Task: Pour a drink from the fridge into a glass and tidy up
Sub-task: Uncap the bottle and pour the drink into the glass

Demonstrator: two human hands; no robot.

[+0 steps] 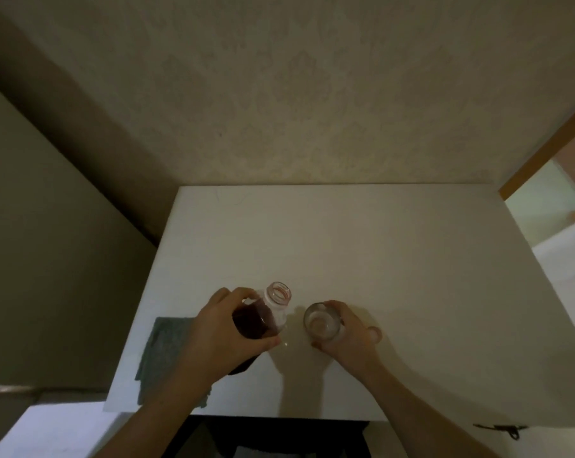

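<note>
A person stands at a white surface (378, 246) that is pushed up against a pale wall (279, 94) with a faint pattern. Both bare arms reach in from the bottom of the view.

The left hand (213, 328) is wrapped around a clear plastic bottle (263, 317). The fingers curl over the far side and the thumb presses the near side, so the hand holds it tight. The bottle has dark red drink in it. Its cap is off and the open mouth (279, 291) points toward 1 o'clock — the bottle leans that way, toward the glass. The neck is see-through and has no drink in it. I cannot tell if the bottom of the bottle touches the surface, as the hand hides it.

The right hand (348, 332) holds a small clear glass (321, 322), with fingers around its right side and the thumb at its near edge. The glass sits at about 3 o'clock from the bottle, just beside it but not touching. It looks upright, with no dark drink in it.

A small round see-through thing (376, 334) lies at 3 o'clock from the right hand — it is too blurry to name.

A gray-green cloth (162, 352) lies flat on the surface at 8 o'clock from the bottle, partly under the left arm.
</note>
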